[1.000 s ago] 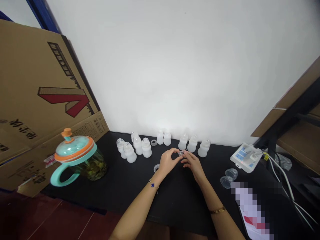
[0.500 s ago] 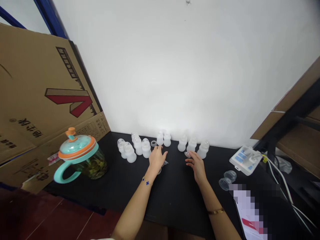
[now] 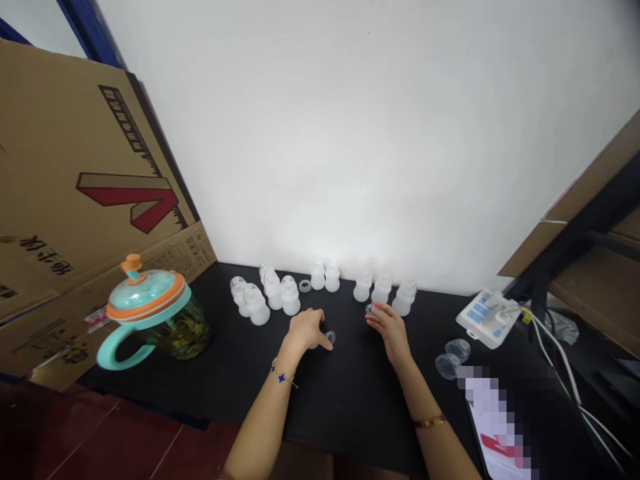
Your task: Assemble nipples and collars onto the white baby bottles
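Observation:
On the black table, my left hand (image 3: 306,331) is lowered over small clear parts. Its thumb is spread from the curved fingers, and its fingertips are partly hidden. Beside the thumb lies a clear silicone piece (image 3: 330,337), too small to name surely; another pale part shows under the palm. My right hand (image 3: 391,332) is closed, pinching a clear bottle nipple (image 3: 370,309) in its fingertips. Behind it stand three white baby bottles, one of them at the right end (image 3: 405,299). Two more bottles (image 3: 332,277) stand by the wall, near a white ring (image 3: 305,286).
Several capped baby bottles (image 3: 257,307) stand at left, past a teal-handled tea jug (image 3: 165,313). At right are two clear domed caps (image 3: 447,366), a power strip (image 3: 487,319) with white cables, and a phone (image 3: 500,427). Cardboard (image 3: 100,200) leans on the left.
My left hand has come back from near the white ring and down towards the clear parts. My right hand has hardly moved and keeps the nipple. The view has shifted slightly.

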Tool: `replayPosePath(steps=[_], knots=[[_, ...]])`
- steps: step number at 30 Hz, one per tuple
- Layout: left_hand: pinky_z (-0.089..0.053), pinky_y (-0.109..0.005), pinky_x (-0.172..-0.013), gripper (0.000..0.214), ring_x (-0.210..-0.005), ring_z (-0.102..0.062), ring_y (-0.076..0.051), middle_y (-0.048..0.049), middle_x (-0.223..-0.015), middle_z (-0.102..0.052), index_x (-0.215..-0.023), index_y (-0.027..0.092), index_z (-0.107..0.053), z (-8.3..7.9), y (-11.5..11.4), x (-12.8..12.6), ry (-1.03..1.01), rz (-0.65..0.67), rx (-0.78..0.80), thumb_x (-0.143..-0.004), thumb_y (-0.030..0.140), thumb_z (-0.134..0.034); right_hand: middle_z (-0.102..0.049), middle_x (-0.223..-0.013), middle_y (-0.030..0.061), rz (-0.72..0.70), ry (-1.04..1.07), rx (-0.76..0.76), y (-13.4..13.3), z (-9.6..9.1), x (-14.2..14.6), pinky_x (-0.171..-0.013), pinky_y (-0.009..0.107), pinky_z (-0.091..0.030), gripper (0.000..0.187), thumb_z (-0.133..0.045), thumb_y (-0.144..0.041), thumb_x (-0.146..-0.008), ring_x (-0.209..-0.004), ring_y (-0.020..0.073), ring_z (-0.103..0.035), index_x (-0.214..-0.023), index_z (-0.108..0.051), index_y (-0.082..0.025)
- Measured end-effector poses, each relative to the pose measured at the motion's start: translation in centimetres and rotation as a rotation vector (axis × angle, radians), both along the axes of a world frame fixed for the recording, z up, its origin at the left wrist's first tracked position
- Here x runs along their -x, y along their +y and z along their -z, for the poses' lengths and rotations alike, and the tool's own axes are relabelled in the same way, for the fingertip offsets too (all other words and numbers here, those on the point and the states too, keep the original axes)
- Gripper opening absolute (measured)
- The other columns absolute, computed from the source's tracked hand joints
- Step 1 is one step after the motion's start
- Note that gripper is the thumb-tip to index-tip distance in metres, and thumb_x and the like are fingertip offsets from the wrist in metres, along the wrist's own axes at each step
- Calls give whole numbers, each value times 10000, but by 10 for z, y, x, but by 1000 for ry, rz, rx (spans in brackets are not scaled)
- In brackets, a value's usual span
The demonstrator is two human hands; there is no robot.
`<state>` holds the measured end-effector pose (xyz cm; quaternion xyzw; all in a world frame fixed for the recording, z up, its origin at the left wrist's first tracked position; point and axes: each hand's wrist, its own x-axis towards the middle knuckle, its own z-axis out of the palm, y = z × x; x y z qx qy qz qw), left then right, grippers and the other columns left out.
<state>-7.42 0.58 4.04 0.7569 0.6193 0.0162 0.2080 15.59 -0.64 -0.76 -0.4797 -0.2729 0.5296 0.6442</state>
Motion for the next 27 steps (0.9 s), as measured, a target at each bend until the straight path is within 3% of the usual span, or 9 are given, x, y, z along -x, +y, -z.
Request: replayPosePath(steps=[5,11,15,21,27], knots=[[-468,-294,-771,686,-1064,-633,-311,-74,-1129,-661,-1029,238,-661,-2,2,6,77,9,47,-411,380,-924,-730,-823,24,-26,-23,15,-1,-1,1,-680,264,-597,383,-888,-308,-592,-735,179,-715,-915,-728,-177],[-436,-261,-696,378,-943,-670,-256,-40,-992,-707,-857,226,-676,6,5,2,26,-18,73,-532,212,-869,-727,-820,24,-31,-40,23,-1,0,3,-682,273,-591,373,-887,-303,-590,-725,180,-710,-908,-736,-178],[-436,-283,-754,275,-992,-648,-260,-68,-1031,-683,-882,212,-689,15,9,-3,-67,-48,-87,-642,234,-822,-727,-813,24,-34,-42,25,-1,1,3,-679,270,-583,378,-886,-309,-588,-723,178,-707,-910,-738,-177],[-452,-305,-808,411,-1009,-620,-273,-78,-1023,-660,-976,194,-676,30,18,-7,-146,-72,-180,-602,162,-844,-724,-801,21,-25,-41,27,0,3,4,-668,265,-574,389,-894,-310,-564,-712,174,-702,-893,-738,-172],[-474,-337,-936,366,-1057,-604,-226,-56,-1074,-649,-1044,203,-630,27,20,-13,-418,-91,-358,-712,66,-701,-731,-807,23,-40,-25,32,0,2,5,-669,254,-566,396,-895,-304,-567,-701,163,-702,-902,-735,-164]])
